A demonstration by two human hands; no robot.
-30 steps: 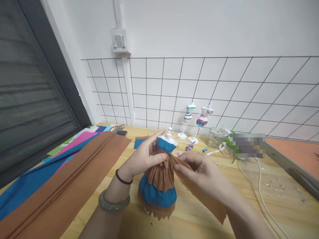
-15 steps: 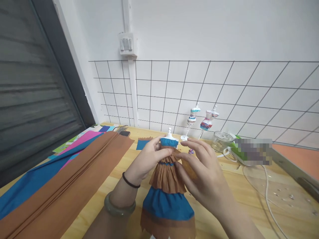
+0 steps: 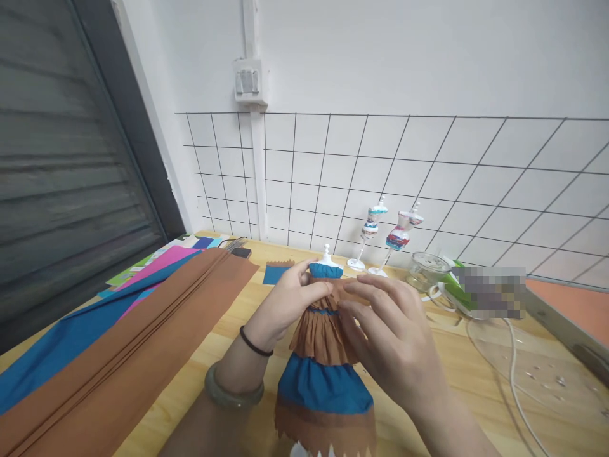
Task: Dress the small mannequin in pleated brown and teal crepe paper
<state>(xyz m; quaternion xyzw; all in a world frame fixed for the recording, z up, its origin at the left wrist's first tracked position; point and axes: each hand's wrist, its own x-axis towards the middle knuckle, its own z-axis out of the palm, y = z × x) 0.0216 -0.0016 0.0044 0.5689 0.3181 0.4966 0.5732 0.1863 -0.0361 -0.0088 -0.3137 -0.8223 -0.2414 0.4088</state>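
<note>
A small white dress form (image 3: 327, 257) wears a dress with a blue top band, a brown gathered bodice and a tiered blue and brown skirt (image 3: 325, 386). Wrapped round the form's upper left side, my left hand (image 3: 285, 301) presses its thumb on the brown cloth at the chest. My right hand (image 3: 392, 327) is at the bodice's right side, its curved fingers closed on the edge of the brown fabric.
Long brown cloth (image 3: 157, 330) and blue cloth (image 3: 90, 324) lie at the left. Behind stand two small dress forms (image 3: 372, 227) (image 3: 399, 235). At the right are a glass jar (image 3: 428, 270), a white cable (image 3: 512, 368) and a clear sheet with small bits (image 3: 547, 374).
My right hand's fingers have drawn closer together at the bodice, and the brown cloth there is pulled out to the right. The whole view has shifted slightly.
</note>
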